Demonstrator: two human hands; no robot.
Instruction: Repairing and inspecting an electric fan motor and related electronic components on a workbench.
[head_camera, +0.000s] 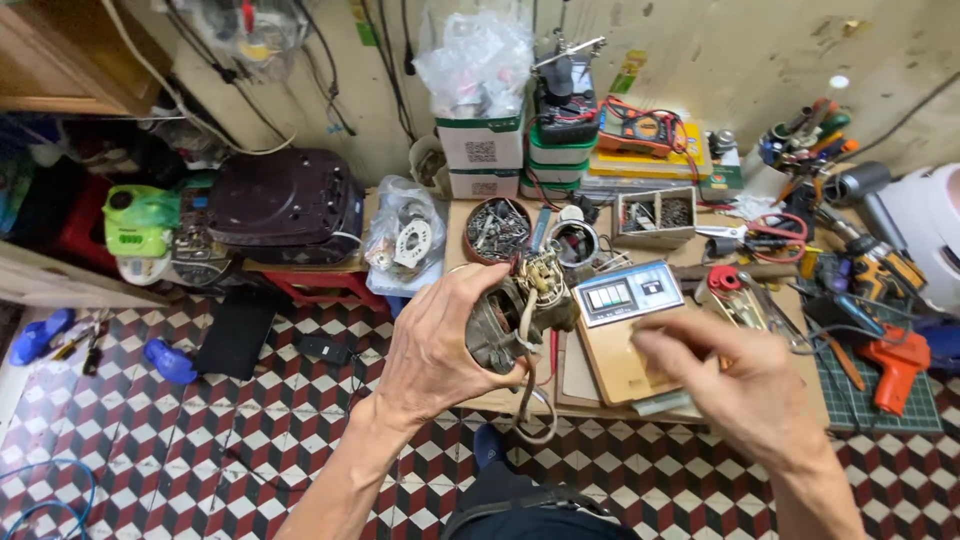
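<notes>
Two bare hands work over a crowded worktop (620, 385), seen from above. The left hand (440, 345) is wrapped round a small, dirty electric motor (510, 320), its fingers (480, 283) curled over the top and the thumb tucked beneath, so the motor is lifted clear above the front edge of the worktop. Pale wires and a terminal block sprout from the motor's upper end, and a looped cord (530, 410) dangles below it toward the tiled floor (180, 440). The right hand (740, 385) hovers just beside the motor, to its right, above a tan board (610, 365); it is blurred, fingers loosely bent, and I cannot tell whether they pinch anything.

Behind the hands lies a small grey meter with a screen (627, 293), and beyond that a round bowl of screws (497, 230) and a boxy tray of small parts (655, 215). A yellow multimeter (640, 132) with red leads sits toward the wall. An orange drill (895, 365) rests on a green cutting mat at the far right. To the left, off the worktop, a dark rice cooker (285, 205) stands on a red stool, with a clear bag of parts (405, 240) next to it.
</notes>
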